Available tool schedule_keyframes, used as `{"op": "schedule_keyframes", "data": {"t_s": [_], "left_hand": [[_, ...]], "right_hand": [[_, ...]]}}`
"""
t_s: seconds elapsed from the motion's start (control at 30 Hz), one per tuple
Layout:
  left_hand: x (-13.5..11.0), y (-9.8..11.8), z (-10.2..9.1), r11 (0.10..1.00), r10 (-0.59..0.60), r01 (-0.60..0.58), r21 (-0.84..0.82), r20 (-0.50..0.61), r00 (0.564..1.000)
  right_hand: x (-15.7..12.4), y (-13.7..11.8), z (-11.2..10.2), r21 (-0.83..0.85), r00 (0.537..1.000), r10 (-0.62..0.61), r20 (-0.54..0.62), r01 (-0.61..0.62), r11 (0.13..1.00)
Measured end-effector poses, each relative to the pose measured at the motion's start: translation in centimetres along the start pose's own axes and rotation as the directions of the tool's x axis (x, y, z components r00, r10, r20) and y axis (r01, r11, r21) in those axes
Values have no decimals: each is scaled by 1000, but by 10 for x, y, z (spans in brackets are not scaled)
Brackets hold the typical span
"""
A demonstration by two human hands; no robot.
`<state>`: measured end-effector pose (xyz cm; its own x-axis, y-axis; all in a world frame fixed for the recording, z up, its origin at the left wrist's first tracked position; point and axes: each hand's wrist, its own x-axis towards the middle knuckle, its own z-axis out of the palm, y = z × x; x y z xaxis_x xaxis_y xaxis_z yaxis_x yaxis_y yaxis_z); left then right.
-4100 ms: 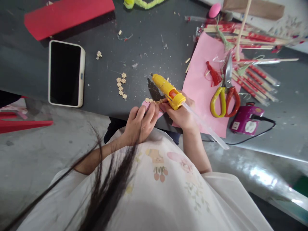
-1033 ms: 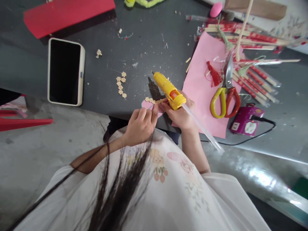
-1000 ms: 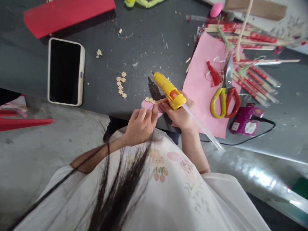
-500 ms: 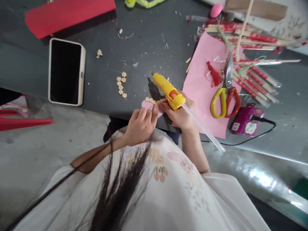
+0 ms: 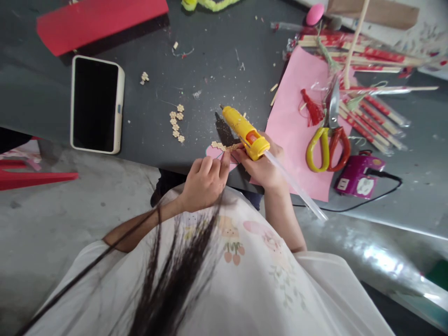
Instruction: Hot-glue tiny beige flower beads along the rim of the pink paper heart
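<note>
A pink paper piece [image 5: 212, 152] with a dark line on it lies at the table's near edge, partly under my fingers. Across its far side runs a strip of small beige flower trim [image 5: 220, 146]. The curled fingers of my left hand [image 5: 206, 179] press the trim and paper from the near side. My right hand [image 5: 268, 168] is closed around a yellow hot glue gun [image 5: 241, 126], its nozzle pointing away to the left. The thumb and fingertip of that hand also touch the trim's right end. A clear glue stick [image 5: 297, 186] sticks out behind the gun.
Another curved flower strip [image 5: 175, 122] lies left of the gun. A phone-like device [image 5: 95, 105] and red box [image 5: 101, 21] are farther left. Scissors [image 5: 328, 140] rest on pink paper [image 5: 285, 102], near packaged chopsticks [image 5: 374, 116] and a purple power adapter [image 5: 360, 176] with a cord.
</note>
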<state>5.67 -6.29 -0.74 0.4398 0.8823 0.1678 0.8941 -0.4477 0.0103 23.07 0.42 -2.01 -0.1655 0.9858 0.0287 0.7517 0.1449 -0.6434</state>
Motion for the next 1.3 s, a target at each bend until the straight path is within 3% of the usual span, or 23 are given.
{"op": "schedule_keyframes", "data": {"t_s": [0.13,0.73,0.97,1.2,1.3], "left_hand": [[-1,-1,0,995,-28,35,-93,77,997],[-1,-2,-6,1000,-9,9,13,51,999],[-3,-3,-8,993,-50,65,-95,149,988],[-5,-5,-5,1000,6,-6,-8,58,998],[-4,-5,-6,998,-12,17,-58,90,996]], "right_hand": [[0,2,1,-6,1000,2,8,-2,1000],[0,4,4,28,999,-38,25,38,999],[-1,3,3,35,998,-29,52,27,999],[0,1,4,37,999,-27,45,25,999],[-1,3,6,48,999,-22,40,21,999]]}}
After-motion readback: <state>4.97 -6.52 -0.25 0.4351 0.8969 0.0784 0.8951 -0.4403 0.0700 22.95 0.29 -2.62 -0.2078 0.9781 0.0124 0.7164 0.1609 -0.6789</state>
